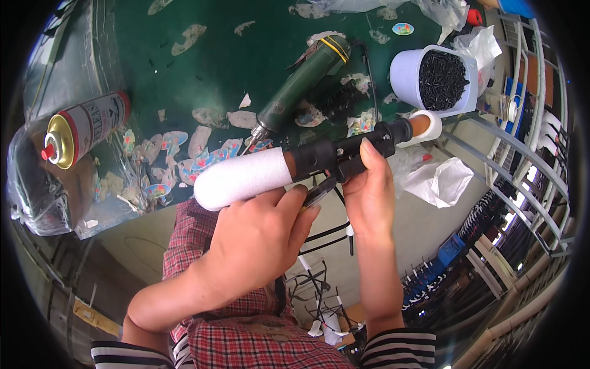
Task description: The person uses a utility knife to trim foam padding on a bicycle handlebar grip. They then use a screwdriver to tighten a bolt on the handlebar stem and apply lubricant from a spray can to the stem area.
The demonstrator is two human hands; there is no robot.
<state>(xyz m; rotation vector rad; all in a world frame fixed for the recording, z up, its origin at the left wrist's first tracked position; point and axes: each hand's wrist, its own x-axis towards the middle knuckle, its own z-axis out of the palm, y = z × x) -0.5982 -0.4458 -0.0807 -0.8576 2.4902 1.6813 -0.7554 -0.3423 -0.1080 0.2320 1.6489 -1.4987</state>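
Note:
Across the middle lies a tube assembly with a white foam sleeve (243, 179), brown tube showing at its ends and black plastic joints (362, 154) between. My right hand (373, 190) is closed round the black joint, its thumb pressed on top. Just below the foam sleeve, my left hand (261, 234) is curled, with thumb and forefinger pinching a slim dark piece (318, 192) that reaches the joint. What kind of piece it is I cannot make out. At the far end of the assembly is a white ring-shaped end (427, 127). A green electric screwdriver (301, 86) rests on the bench beyond, its bit toward the foam sleeve.
A spray can (89, 128) lies at the left near plastic wrap (43, 178). Black screws fill a pale tub (405, 74) at the right. Stickers and paper scraps litter the green bench (203, 55). Metal racks (522, 154) stand at the right, with a crumpled white bag (439, 182) before them.

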